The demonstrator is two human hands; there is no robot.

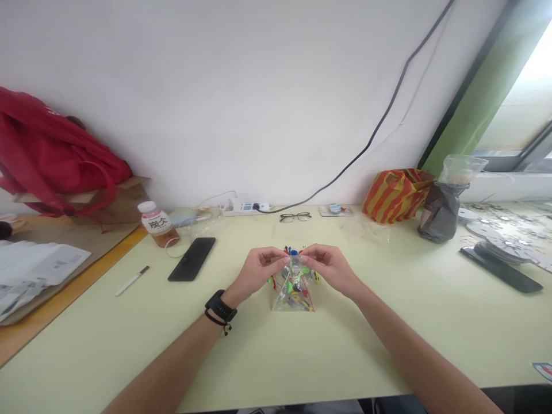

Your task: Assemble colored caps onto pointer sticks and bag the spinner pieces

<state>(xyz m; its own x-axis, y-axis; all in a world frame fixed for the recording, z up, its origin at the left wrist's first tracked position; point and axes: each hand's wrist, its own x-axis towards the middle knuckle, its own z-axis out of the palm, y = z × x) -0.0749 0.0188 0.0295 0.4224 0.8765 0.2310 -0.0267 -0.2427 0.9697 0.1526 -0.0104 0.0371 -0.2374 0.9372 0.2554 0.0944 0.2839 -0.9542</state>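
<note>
A clear plastic bag (293, 296) with small colourful pieces showing in and behind it is held over the table's middle. My left hand (263, 267), with a black watch (221, 306) on its wrist, pinches the bag's upper left edge between thumb and fingers. Opposite it, my right hand (328, 265) pinches the upper right edge. Green, red, yellow and blue bits show through the plastic and around the fingers. Whether some of them lie outside the bag is hard to make out.
On the left are a black phone (192, 259), a drink bottle (157, 224) and a pen (132, 280). Glasses (295, 217) and a power strip (245, 208) lie by the wall. A striped bag (394, 195), a grey bag (440, 213) and a dark flat case (500, 269) are on the right.
</note>
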